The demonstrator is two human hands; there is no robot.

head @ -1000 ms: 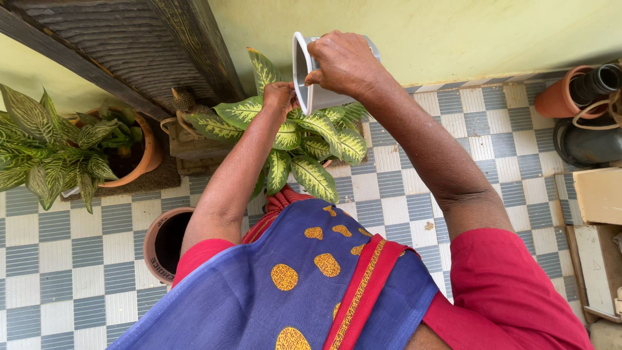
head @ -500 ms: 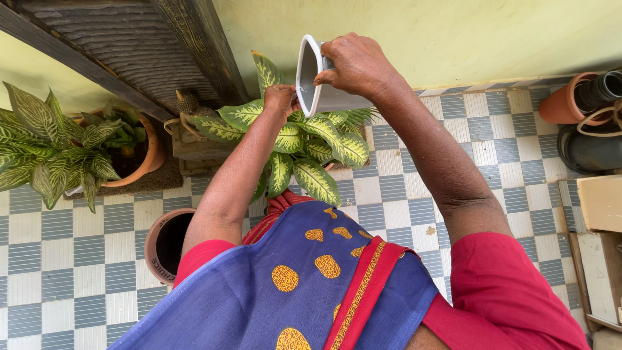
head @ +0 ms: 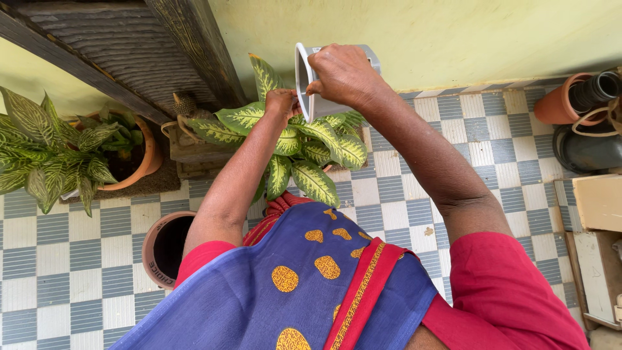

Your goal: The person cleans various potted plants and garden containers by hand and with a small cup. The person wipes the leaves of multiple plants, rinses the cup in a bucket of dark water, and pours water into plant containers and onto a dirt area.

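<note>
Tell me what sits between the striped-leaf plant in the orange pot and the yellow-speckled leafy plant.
In the head view, a small weathered wooden crate sits between the striped-leaf plant and the yellow-speckled plant, against the dark wooden post.

The only label is a band of dark printed letters on the rim of the empty terracotta pot at lower left on the tiled floor. No packages, signs or screens are visible.

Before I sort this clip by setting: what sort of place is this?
Probably a house porch or veranda used for plants: checkered floor tiles, terracotta pots of leafy plants, and a painted wall.
</note>
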